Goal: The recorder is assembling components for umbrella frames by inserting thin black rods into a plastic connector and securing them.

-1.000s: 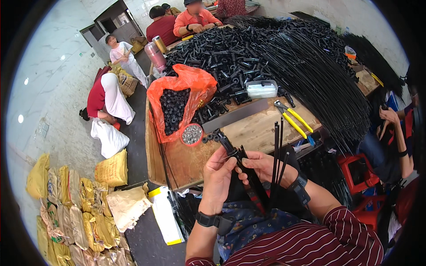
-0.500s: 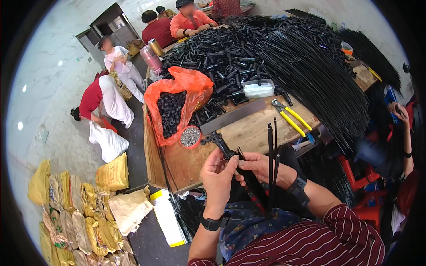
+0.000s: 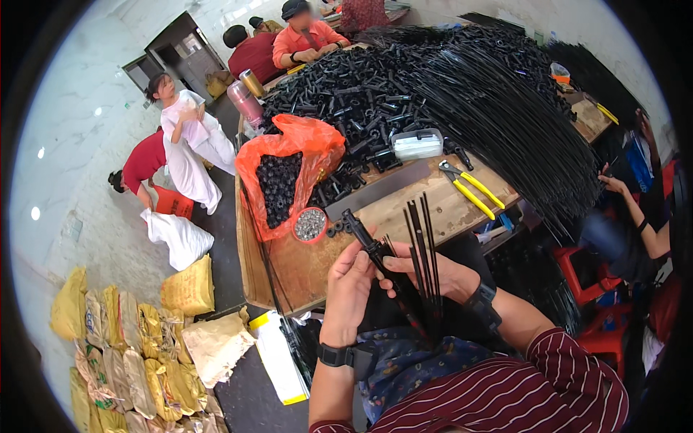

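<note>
In front of my apron, both hands are closed around a black tubular part [image 3: 377, 249] that leans with its narrow top end away from me. My left hand [image 3: 350, 285] pinches its upper section between thumb and fingers. My right hand [image 3: 437, 273] grips it from the other side, lower down. Several thin black rods [image 3: 422, 249] stand up in front of the right hand; where their lower ends meet the part is hidden. Just beyond the left hand lie small black rings [image 3: 336, 229] and a red round tub of small silvery metal pieces [image 3: 310, 224].
A wooden table [image 3: 281, 270] carries an orange bag of black fittings [image 3: 280, 189], a flat metal bar [image 3: 379, 191], yellow-handled pliers [image 3: 473, 189], a clear box [image 3: 417, 144], heaped black parts and long black rods [image 3: 498, 115]. Sacks [image 3: 133, 361] lie at left. Other people are around.
The thin rods by my right hand have shifted left and fanned apart. The tubular part's top sits slightly farther left. At the left, the standing person has turned; a co-worker's hand at right has moved.
</note>
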`<state>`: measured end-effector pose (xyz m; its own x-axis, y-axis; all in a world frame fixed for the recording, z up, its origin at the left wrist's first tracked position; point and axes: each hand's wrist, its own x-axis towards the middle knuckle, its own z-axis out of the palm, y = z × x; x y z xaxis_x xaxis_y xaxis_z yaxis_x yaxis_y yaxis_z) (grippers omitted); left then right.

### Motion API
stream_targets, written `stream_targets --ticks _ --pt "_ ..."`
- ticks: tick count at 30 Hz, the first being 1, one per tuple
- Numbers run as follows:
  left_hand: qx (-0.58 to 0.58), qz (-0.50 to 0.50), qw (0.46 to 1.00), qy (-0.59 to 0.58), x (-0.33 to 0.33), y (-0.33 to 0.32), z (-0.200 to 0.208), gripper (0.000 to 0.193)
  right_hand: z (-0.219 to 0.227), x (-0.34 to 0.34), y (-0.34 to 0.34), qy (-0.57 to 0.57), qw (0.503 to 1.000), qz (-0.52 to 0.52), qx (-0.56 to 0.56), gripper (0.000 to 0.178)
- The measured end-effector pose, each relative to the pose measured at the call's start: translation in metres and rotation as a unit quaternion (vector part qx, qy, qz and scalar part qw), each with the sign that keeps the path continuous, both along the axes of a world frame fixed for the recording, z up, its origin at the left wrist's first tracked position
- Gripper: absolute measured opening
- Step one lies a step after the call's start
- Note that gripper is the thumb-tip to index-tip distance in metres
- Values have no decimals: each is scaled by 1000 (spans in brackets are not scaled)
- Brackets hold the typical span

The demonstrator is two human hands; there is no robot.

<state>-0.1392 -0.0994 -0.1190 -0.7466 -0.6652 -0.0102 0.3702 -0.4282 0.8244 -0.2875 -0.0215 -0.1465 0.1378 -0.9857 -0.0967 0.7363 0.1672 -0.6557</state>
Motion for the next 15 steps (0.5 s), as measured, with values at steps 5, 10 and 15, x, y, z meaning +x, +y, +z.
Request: stream_targets --ticks 5,10,15 --pt "-63 65 986 -137 -2 -6 -8 47 1 7 -3 7 997 -71 -5 25" --pt "-253 -81 960 -91 22 9 7 101 3 20 -8 91 970 -222 -38 23" --pt "-354 35 915 -191 -8 23 30 82 5 34 -5 172 934 -293 -111 21"
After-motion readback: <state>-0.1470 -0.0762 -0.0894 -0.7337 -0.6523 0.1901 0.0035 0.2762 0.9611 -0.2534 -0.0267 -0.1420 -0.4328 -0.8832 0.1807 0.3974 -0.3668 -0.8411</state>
